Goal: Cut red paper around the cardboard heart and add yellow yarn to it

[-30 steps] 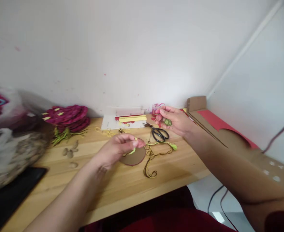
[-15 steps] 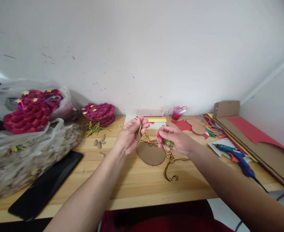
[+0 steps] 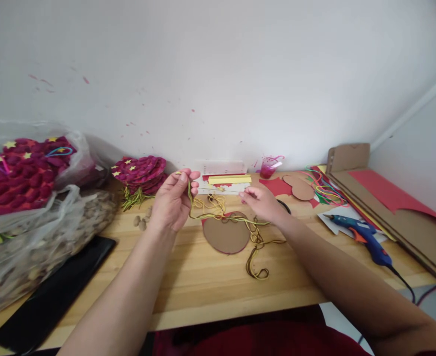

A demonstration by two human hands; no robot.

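Observation:
My left hand [image 3: 175,200] is raised over the table, thumb and fingers pinching green-yellow yarn [image 3: 190,203] that hangs down and runs right, under my right forearm. My right hand [image 3: 262,202] pinches the other end of a thin strand [image 3: 219,190], stretched nearly level between both hands. Below them lies a rounded cardboard piece [image 3: 226,240] with a reddish edge, flat on the wood. Loose yellow and brown yarn [image 3: 255,271] is tangled beside it, and more yellow yarn [image 3: 215,200] lies behind it.
On the left are a bag of nutshell-like pieces [image 3: 47,247], a black phone-like slab [image 3: 54,296] and magenta bumpy discs [image 3: 143,170]. To the right sit a blue glue gun [image 3: 366,237], cardboard sheets [image 3: 388,207], coloured cords [image 3: 327,190] and a cup [image 3: 267,168].
My hands have moved farther apart, the left one going left, and a strand is now taut between them. The green bundle by my right hand is no longer visible there. The view has shifted slightly.

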